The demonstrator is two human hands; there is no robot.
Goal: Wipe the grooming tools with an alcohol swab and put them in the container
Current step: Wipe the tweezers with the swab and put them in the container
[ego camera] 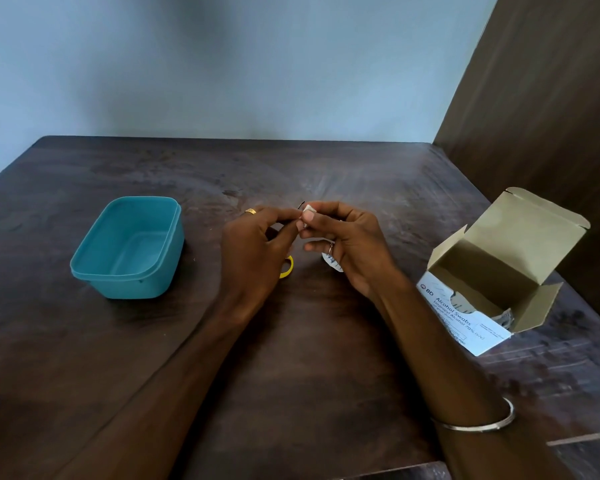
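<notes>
My left hand [257, 244] pinches a thin dark grooming tool [301, 205]; only its tip shows above my fingers. My right hand [347, 240] pinches a small white alcohol swab [308, 212] against that tool. The two hands meet above the middle of the table. Under my left hand a yellow ring-shaped handle [287, 268] lies on the table, mostly hidden. A torn white swab wrapper [331, 262] lies under my right hand. The teal container [129, 247] stands open to the left with nothing visible inside.
An open cardboard box of alcohol swabs [492, 282] sits at the right, flaps up. The dark wooden table [291, 358] meets a blue wall at the back and a brown panel [541, 98] at the right.
</notes>
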